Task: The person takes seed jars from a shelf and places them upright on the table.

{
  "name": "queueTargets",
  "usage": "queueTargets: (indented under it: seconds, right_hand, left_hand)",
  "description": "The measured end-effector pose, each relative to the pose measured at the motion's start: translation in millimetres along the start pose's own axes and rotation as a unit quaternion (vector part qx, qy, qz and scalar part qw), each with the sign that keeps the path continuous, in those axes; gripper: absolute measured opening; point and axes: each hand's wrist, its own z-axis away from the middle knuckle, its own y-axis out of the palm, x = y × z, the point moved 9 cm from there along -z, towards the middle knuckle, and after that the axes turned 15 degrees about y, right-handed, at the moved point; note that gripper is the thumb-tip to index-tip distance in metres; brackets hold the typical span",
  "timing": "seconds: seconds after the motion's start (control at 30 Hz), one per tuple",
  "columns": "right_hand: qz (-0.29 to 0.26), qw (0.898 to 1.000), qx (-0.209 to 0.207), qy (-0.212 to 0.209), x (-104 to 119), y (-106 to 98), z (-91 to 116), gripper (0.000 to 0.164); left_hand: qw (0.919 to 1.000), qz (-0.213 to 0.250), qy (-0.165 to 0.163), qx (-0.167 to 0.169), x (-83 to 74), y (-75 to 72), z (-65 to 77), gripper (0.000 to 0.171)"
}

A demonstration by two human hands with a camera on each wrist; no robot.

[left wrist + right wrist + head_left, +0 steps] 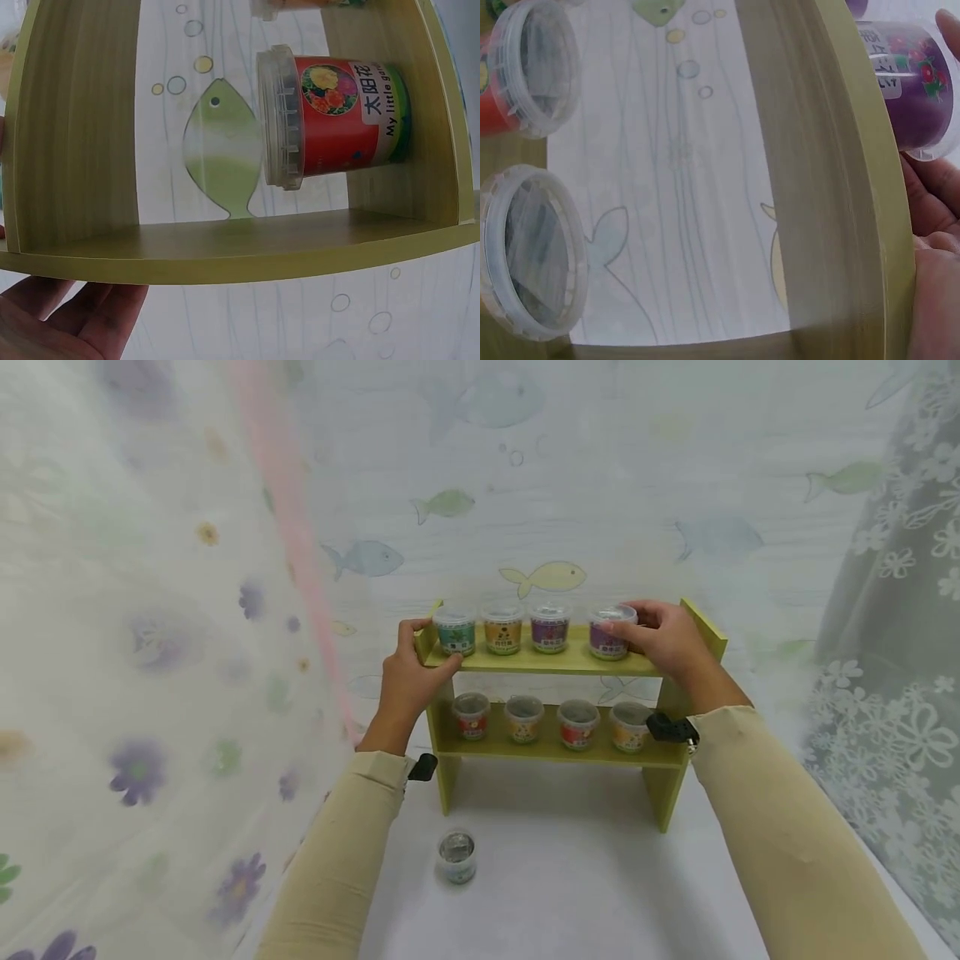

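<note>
A small light-green two-tier wooden shelf (551,758) stands on a white surface. My left hand (411,687) grips the shelf's left side panel at the top tier, its thumb by a green-labelled cup (456,632). My right hand (670,639) holds a lidded, purple-labelled plastic cup (606,639) at the right of the top tier, thumb in front. Between them stand a yellow-labelled cup (502,633) and another purple-labelled cup (550,632). In the left wrist view, the fingers (112,319) show outside the side panel, below a red-labelled cup (337,116) on the lower tier.
Along the lower tier stand several cups with red and yellow labels, such as the rightmost one (628,728). A single cup (457,857) sits on the white surface in front of the shelf. Fish-printed curtain (555,485) hangs behind, with flowered curtains on both sides.
</note>
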Motion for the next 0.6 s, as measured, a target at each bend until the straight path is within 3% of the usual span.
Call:
queueTargets:
  seconds: [0.6]
  right_hand:
    - [0.032, 0.999, 0.013, -0.015, 7.2, -0.1, 15.0, 0.079]
  left_hand:
    - [0.9998, -0.022, -0.005, 0.000, -5.8, -2.7, 2.4, 0.072]
